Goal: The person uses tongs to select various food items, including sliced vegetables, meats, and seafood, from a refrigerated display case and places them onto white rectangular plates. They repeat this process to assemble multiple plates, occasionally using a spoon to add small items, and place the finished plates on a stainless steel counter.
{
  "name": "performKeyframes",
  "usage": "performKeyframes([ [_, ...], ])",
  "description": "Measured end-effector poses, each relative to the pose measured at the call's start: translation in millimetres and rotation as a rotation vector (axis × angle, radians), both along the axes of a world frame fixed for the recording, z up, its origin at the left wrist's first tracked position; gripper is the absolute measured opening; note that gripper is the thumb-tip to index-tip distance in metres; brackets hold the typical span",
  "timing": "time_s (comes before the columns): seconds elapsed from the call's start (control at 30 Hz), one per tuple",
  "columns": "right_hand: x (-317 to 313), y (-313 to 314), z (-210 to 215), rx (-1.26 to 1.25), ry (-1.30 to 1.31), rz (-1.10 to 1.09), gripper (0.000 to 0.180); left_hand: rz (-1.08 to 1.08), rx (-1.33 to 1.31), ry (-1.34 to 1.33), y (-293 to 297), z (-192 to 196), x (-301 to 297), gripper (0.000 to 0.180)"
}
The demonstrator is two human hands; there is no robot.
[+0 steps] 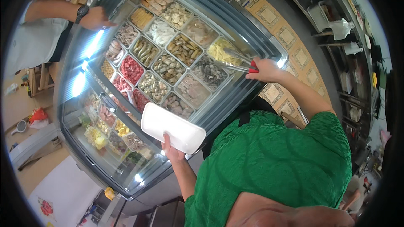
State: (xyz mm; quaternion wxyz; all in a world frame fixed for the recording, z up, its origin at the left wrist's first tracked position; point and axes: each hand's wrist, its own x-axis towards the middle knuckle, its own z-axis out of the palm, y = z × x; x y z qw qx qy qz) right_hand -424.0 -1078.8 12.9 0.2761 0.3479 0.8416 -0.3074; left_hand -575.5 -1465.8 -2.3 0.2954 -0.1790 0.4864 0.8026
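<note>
My left hand [173, 149] grips the near edge of a white rectangular tray [173, 127], thumb on top; nothing lies in the tray. It is held over the near side of a glass-topped display case [229, 113]. My right hand [267, 70] is closed around the red handles of metal tongs [236, 64]. The tongs' tips reach into a container of pale yellow strips [219, 50] at the right end of the case; whether they pinch any I cannot tell. Beside it is a container of dark grey pieces [209, 72]. Nearer the tray are clams [169, 68] and red meat [132, 69].
Across the case, another person's hand [94, 18] with a dark wristband points over the glass. A frame bar [110, 96] divides the case; vegetables [96, 136] sit under its left glass. Metal shelves [336, 59] stand at right beside a patterned floor [269, 14].
</note>
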Motion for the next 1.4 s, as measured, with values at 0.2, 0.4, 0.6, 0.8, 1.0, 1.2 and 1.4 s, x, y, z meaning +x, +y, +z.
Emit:
performKeyframes([
  [0.2,13,28,-6,0.143,-0.105,0.061,0.053,-0.019,-0.125,-0.053,41,-7,-5,0.041],
  [0.4,-46,35,-47,0.08,-0.166,0.077,0.051,-0.222,-0.177,-0.015,102,-59,-44,0.031],
  [0.6,-75,38,-73,-0.02,-0.267,-0.136,0.053,-0.375,-0.084,-0.087,138,-87,-54,0.026],
  [0.8,-88,26,-119,-0.181,-0.345,-0.281,0.066,-0.409,-0.152,-0.117,146,-97,-71,0.029],
  [1.0,-120,17,-118,-0.057,-0.322,-0.249,0.06,-0.456,-0.12,-0.114,145,-126,-84,0.031],
  [1.2,-115,5,-131,-0.063,-0.426,-0.266,0.05,-0.491,-0.131,-0.13,145,-126,-71,0.032],
  [1.4,-95,6,-141,0.016,-0.298,-0.174,0.041,-0.618,-0.249,-0.075,169,-127,-75,0.029],
])
